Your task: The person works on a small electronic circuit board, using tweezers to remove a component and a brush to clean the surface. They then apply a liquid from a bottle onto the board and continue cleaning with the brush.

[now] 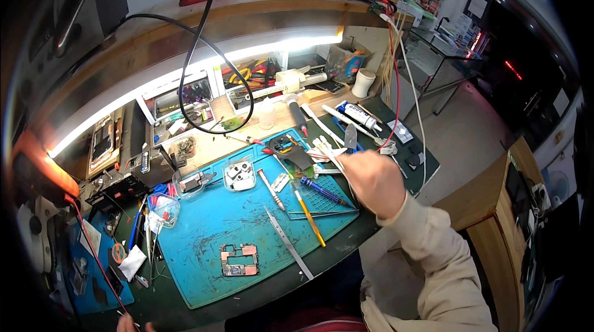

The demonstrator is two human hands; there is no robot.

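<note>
My right hand [374, 180] is closed in a fist above the right edge of the blue work mat [204, 270], beside white cables and tools. What its fingers grip is hidden. At the lower left edge, only part of my left hand [127, 324] shows, its fingers closed around a thin red lead [93, 242]. This lead runs down from an orange-cased device [43, 162]. A phone circuit board [239, 260] with a cut-out middle lies flat on the mat, apart from both hands. Nearer my right hand are a metal ruler-like strip [289, 243], a yellow-handled tool [309, 219] and a blue screwdriver [323, 191].
Clear plastic boxes of small parts [239, 174] stand on the mat's far side. A black cable loop [252, 100] hangs over the bench. Red and white leads [408, 72] drop at the right. A wooden cabinet [495, 227] stands right of my arm.
</note>
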